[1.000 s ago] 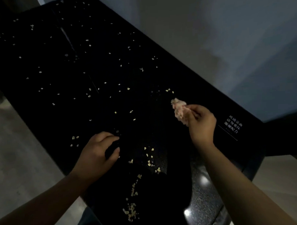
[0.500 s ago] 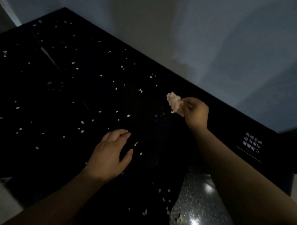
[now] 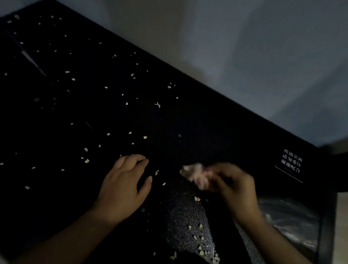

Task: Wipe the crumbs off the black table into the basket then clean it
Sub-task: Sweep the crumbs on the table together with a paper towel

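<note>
Holding rag, right hand seemingly nearer.

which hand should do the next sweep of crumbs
Probably the right hand: it grips the wad of tissue, near the basket; the left hand rests bare on the table.

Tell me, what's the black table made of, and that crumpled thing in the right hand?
The black table looks hard and glossy, likely glass or polished stone: a lit patch near the front glitters with tiny speckles. The crumpled wad pinched in the right hand is pale pinkish and wrinkled, probably tissue or thin cloth; blur leaves that open.
</note>
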The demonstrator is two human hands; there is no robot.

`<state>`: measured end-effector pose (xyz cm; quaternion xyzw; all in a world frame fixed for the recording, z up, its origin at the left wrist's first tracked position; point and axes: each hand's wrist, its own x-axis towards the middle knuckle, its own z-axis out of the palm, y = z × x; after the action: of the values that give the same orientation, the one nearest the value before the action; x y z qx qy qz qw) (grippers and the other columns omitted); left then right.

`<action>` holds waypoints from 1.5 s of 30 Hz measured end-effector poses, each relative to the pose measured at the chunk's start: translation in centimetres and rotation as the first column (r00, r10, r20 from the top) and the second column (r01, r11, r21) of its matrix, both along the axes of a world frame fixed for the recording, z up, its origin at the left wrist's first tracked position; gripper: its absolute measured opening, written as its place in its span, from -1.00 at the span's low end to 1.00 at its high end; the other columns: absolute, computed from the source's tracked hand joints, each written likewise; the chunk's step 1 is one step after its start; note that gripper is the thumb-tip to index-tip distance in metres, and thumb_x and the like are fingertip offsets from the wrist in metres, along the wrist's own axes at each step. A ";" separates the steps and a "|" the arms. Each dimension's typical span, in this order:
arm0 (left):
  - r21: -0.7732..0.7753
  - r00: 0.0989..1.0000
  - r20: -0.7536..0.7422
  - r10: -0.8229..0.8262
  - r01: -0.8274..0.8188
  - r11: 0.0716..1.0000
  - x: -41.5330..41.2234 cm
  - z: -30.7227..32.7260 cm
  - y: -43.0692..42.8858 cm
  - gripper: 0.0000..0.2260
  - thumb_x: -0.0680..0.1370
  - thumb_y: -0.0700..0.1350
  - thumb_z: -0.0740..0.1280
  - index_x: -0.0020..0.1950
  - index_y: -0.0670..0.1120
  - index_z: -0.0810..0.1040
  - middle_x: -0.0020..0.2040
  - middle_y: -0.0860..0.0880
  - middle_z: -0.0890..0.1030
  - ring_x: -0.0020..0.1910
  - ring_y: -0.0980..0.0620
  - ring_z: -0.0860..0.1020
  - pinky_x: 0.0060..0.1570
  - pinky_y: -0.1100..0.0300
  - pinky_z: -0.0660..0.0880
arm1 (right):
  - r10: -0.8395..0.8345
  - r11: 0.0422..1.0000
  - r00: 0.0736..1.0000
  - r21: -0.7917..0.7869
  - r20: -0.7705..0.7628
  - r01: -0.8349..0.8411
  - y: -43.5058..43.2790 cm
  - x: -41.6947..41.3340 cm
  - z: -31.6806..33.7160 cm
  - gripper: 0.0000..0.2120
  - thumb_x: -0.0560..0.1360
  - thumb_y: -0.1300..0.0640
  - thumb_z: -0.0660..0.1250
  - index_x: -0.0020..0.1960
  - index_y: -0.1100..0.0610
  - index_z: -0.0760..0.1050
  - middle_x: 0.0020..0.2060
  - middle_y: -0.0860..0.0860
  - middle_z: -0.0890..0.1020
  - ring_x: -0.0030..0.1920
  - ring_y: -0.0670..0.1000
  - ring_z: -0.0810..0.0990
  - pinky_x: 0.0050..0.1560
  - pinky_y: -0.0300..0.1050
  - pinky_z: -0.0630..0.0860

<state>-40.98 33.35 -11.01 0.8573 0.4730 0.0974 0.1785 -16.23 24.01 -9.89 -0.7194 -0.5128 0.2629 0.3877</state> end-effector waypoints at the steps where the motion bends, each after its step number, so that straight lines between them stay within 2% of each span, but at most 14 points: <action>1: -0.006 1.000 -0.003 0.000 0.000 1.000 0.0 0.0 0.1 -0.53 0.51 0.12 0.11 0.22 -0.12 0.57 0.18 0.04 0.52 0.16 0.05 0.41 0.14 0.22 0.32 | -0.046 0.998 0.999 0.040 -0.017 0.047 1.9 0.3 0.5 -0.83 0.45 0.27 0.42 -0.10 0.00 0.65 -0.15 -0.10 0.68 -0.09 -0.09 0.64 -0.02 -0.07 0.57; 5: -0.020 1.000 0.013 0.006 -0.006 1.000 0.0 -0.1 0.1 -0.53 0.51 0.12 0.11 0.22 -0.12 0.57 0.18 0.06 0.52 0.15 0.06 0.41 0.12 0.23 0.34 | -0.118 0.989 0.992 0.079 -0.051 0.122 11.7 1.2 1.1 -0.87 0.49 0.26 0.38 -0.03 0.11 0.66 -0.13 0.00 0.70 -0.11 -0.06 0.67 0.01 -0.03 0.62; 9: -0.027 0.999 0.045 0.004 -0.003 1.000 -0.1 -0.1 0.3 -0.53 0.50 0.12 0.12 0.21 -0.13 0.58 0.16 0.03 0.54 0.12 0.04 0.44 0.12 0.23 0.34 | -0.093 0.995 0.995 0.016 -0.017 0.094 16.7 0.8 -1.0 -0.84 0.51 0.30 0.33 0.01 0.17 0.65 -0.08 0.08 0.69 -0.14 -0.13 0.63 -0.07 -0.30 0.59; 12: -0.023 0.998 0.066 0.005 -0.003 1.000 -0.1 -0.2 0.5 -0.55 0.50 0.10 0.13 0.19 -0.13 0.59 0.14 0.02 0.55 0.11 0.07 0.40 0.09 0.23 0.36 | 0.008 1.000 1.000 -0.003 0.005 -0.008 14.5 -0.6 -2.5 -0.83 0.48 0.33 0.37 0.00 0.14 0.65 -0.08 0.00 0.64 -0.11 -0.09 0.63 -0.05 -0.17 0.61; 16: -0.028 0.997 0.075 0.009 -0.007 1.000 -0.1 -0.2 0.6 -0.57 0.50 0.09 0.14 0.19 -0.12 0.59 0.14 0.04 0.55 0.11 0.07 0.41 0.06 0.25 0.37 | 0.145 0.989 0.985 -0.007 0.093 -0.145 6.8 -1.7 -2.1 -0.76 0.41 0.35 0.42 -0.05 0.04 0.66 -0.08 -0.15 0.64 -0.02 -0.19 0.58 0.01 -0.36 0.45; 19: -0.022 0.997 0.083 0.001 0.001 1.000 -0.2 -0.3 0.8 -0.58 0.51 0.08 0.15 0.17 -0.12 0.60 0.13 0.05 0.55 0.09 0.07 0.44 0.01 0.28 0.38 | 0.173 0.981 0.985 -0.090 0.024 -0.170 1.9 -2.2 -1.0 -0.66 0.40 0.37 0.41 -0.10 -0.08 0.66 -0.10 -0.17 0.66 -0.02 -0.17 0.61 -0.02 -0.35 0.49; 23: 0.010 0.995 0.098 -0.006 0.005 1.000 0.0 -0.5 1.1 -0.62 0.51 0.07 0.16 0.12 -0.11 0.61 0.08 0.08 0.55 0.06 0.10 0.45 -0.05 0.30 0.38 | -0.105 0.994 0.979 -0.047 -0.173 0.098 3.6 -0.7 0.2 -0.80 0.47 0.34 0.41 -0.13 0.05 0.66 -0.24 -0.06 0.69 -0.25 -0.15 0.66 -0.25 -0.31 0.55; 25: 0.024 0.995 0.103 -0.005 0.002 1.000 0.0 -0.7 1.0 -0.62 0.50 0.07 0.16 0.11 -0.11 0.61 0.08 0.08 0.55 0.06 0.11 0.44 -0.07 0.29 0.39 | -0.223 0.972 0.967 0.043 -0.126 0.230 7.3 1.2 0.5 -0.91 0.49 0.27 0.41 -0.06 0.13 0.66 -0.22 -0.03 0.70 -0.23 -0.12 0.67 -0.19 -0.26 0.58; 28: 0.041 0.994 0.106 -0.004 -0.001 0.999 0.0 -0.9 0.8 -0.61 0.49 0.07 0.15 0.12 -0.12 0.61 0.08 0.07 0.56 0.06 0.11 0.42 -0.05 0.25 0.42 | -0.390 0.914 0.920 0.106 -0.036 0.391 13.8 4.5 -0.2 -0.91 0.49 0.18 0.41 -0.04 0.16 0.66 -0.20 -0.01 0.69 -0.19 -0.06 0.67 -0.06 -0.05 0.63; 32: 0.055 0.994 0.108 0.018 -0.025 0.998 0.4 -0.9 1.2 -0.65 0.47 0.06 0.17 0.05 -0.09 0.62 0.04 0.08 0.55 0.01 0.09 0.46 -0.07 0.29 0.42 | -0.435 0.896 0.900 0.104 0.019 0.431 21.0 6.9 -1.1 -0.92 0.47 0.17 0.34 -0.11 0.09 0.62 -0.21 0.04 0.68 -0.16 0.04 0.66 -0.03 0.08 0.61; 35: 0.068 0.993 0.115 0.015 -0.022 0.997 0.6 -0.8 1.4 -0.71 0.47 0.04 0.17 0.01 -0.06 0.60 0.01 0.09 0.53 -0.02 0.10 0.45 -0.08 0.33 0.35 | -0.388 0.922 0.917 0.033 0.089 0.387 23.2 6.8 -2.2 -0.86 0.50 0.19 0.31 -0.02 0.17 0.63 -0.10 0.10 0.69 -0.04 0.07 0.65 0.05 -0.10 0.55; 38: 0.077 0.994 0.112 0.010 -0.019 0.997 0.5 -1.0 1.6 -0.73 0.47 0.03 0.19 0.01 -0.04 0.60 0.01 0.10 0.54 -0.02 0.12 0.44 -0.11 0.35 0.33 | -0.350 0.936 0.931 0.081 0.100 0.343 21.5 5.3 -3.5 -0.82 0.48 0.26 0.34 0.05 0.23 0.62 -0.06 0.09 0.68 -0.01 0.04 0.64 0.07 -0.22 0.51; 41: 0.077 0.995 0.099 0.013 -0.020 0.997 0.4 -1.1 1.6 -0.73 0.45 0.03 0.21 0.01 -0.04 0.61 0.00 0.12 0.54 -0.04 0.13 0.45 -0.13 0.35 0.34 | -0.168 0.977 0.978 0.151 0.125 0.149 16.1 2.6 -4.0 -0.90 0.47 0.27 0.39 -0.04 0.14 0.64 -0.12 0.02 0.65 -0.08 0.00 0.63 0.02 -0.14 0.55; 45: 0.059 0.997 0.079 -0.020 0.015 0.998 0.1 -0.8 1.9 -0.73 0.48 0.04 0.20 0.03 -0.04 0.59 0.00 0.11 0.52 -0.04 0.12 0.45 -0.12 0.35 0.34 | 0.061 0.994 0.990 0.087 0.125 -0.072 6.4 -1.6 -2.6 -0.85 0.48 0.24 0.38 -0.06 0.01 0.64 -0.10 -0.19 0.63 -0.02 -0.18 0.58 0.03 -0.29 0.46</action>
<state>-40.83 35.23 -11.84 0.8617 0.4550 0.1434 0.1730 -17.84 30.40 -12.52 -0.6984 -0.5706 0.2075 0.3790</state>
